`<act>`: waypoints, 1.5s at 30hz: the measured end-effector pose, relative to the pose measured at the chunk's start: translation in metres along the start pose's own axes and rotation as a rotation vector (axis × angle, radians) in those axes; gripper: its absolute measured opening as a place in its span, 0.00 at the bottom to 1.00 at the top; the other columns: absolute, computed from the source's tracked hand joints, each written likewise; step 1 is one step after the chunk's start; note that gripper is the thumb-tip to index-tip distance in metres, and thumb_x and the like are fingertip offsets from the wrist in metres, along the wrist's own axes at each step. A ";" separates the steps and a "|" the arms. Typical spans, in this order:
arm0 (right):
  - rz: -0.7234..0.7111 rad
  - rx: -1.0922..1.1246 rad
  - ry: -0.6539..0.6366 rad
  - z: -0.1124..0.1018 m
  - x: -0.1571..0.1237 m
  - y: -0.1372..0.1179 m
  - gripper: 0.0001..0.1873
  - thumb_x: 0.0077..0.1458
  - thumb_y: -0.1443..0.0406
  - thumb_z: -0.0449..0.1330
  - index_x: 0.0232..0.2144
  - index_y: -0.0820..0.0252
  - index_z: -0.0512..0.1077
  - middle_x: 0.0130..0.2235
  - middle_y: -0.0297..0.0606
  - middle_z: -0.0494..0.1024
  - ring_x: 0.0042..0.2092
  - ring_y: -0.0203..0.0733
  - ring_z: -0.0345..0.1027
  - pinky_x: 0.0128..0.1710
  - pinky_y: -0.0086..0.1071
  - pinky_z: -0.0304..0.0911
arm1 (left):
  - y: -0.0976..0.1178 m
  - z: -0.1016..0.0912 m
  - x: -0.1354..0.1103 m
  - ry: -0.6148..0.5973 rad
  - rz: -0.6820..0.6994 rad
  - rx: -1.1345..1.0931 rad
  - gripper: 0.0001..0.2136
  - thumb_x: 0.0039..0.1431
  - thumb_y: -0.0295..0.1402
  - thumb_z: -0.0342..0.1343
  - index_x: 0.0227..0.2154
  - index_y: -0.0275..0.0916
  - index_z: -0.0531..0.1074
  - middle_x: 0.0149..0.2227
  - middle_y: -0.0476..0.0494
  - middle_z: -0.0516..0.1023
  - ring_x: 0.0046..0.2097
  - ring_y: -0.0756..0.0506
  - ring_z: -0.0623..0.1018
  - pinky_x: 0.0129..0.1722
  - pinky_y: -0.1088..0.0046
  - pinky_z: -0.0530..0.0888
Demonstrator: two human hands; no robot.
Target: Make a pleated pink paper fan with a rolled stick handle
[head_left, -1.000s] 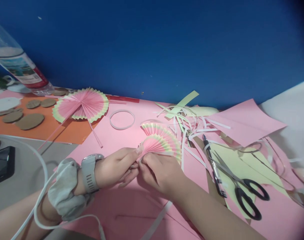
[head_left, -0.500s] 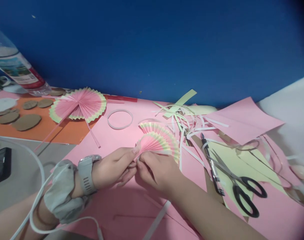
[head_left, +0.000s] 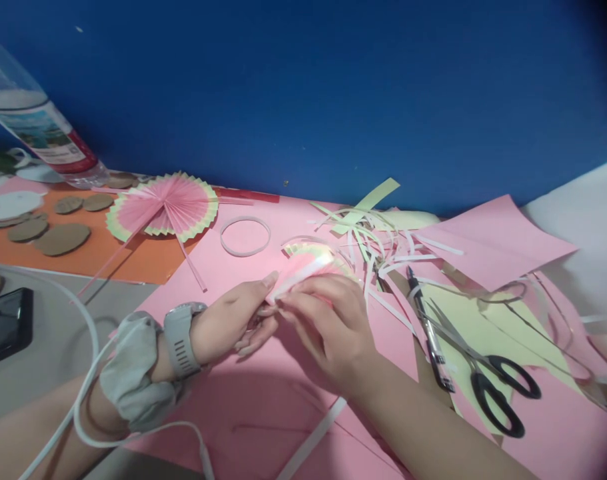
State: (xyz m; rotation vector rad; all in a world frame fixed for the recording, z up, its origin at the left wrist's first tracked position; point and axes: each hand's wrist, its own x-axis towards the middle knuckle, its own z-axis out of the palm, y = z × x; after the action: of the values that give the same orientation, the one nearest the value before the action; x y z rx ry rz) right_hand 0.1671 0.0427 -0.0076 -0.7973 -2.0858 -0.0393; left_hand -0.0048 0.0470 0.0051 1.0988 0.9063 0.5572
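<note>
So we're facing a blue wall (head_left: 303,93), its bottom edge running along the far side of a pink sheet (head_left: 228,272). The sheet is leaving us bare room just ahead of the hands on the left, while loose paper strips (head_left: 370,247) are crowding the far right. A rosette (head_left: 193,207) is lying beyond our left hand (head_left: 233,320), sticks angling toward us, and scissors (head_left: 472,355) are sitting right of our right forearm, so that side's looking tighter. Both hands are holding the fan (head_left: 294,267) between them over the sheet: left fingers are gripping its narrow end, and our right hand (head_left: 333,320) is pinching there too, fingers close together. The fan's long axis is running from that tip toward the far right, pleated rim pointing away from us. Our right hand is hiding its near side, and we're not making out where the left fingertips are touching. A pale strip (head_left: 303,272) is crossing the fan, lower end vanishing at our fingertips.
</note>
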 end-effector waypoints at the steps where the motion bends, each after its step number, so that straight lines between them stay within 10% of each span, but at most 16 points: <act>1: 0.018 -0.038 0.008 0.000 0.000 0.000 0.11 0.55 0.69 0.59 0.43 0.56 0.71 0.39 0.38 0.75 0.44 0.41 0.67 0.47 0.36 0.62 | 0.000 0.000 0.000 0.003 0.008 -0.019 0.30 0.63 0.52 0.35 0.10 0.41 0.55 0.07 0.53 0.54 0.10 0.55 0.54 0.13 0.74 0.52; 12: 0.030 -0.139 -0.093 0.003 0.000 0.002 0.12 0.60 0.70 0.54 0.45 0.56 0.71 0.44 0.32 0.80 0.51 0.40 0.68 0.57 0.41 0.45 | -0.004 0.003 0.004 0.052 0.039 -0.132 0.25 0.62 0.53 0.38 0.16 0.41 0.55 0.08 0.55 0.56 0.12 0.54 0.53 0.12 0.76 0.54; 34: -0.026 -0.032 -0.071 0.000 0.004 0.001 0.07 0.57 0.73 0.55 0.38 0.62 0.72 0.41 0.39 0.81 0.42 0.36 0.75 0.58 0.40 0.52 | -0.007 0.010 0.000 0.054 0.106 -0.089 0.24 0.67 0.43 0.36 0.17 0.38 0.59 0.10 0.55 0.58 0.11 0.55 0.56 0.12 0.78 0.52; 45: 0.016 0.028 -0.159 0.000 0.000 0.006 0.14 0.62 0.72 0.49 0.46 0.62 0.70 0.49 0.43 0.77 0.54 0.39 0.68 0.59 0.38 0.49 | -0.005 0.008 0.002 0.110 0.068 -0.096 0.24 0.62 0.51 0.39 0.16 0.41 0.57 0.08 0.55 0.56 0.12 0.54 0.55 0.13 0.75 0.55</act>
State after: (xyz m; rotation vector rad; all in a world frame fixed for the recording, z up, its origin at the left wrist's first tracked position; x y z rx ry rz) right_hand 0.1698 0.0474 -0.0089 -0.8233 -2.2242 0.0643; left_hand 0.0029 0.0423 0.0009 1.0229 0.9300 0.7161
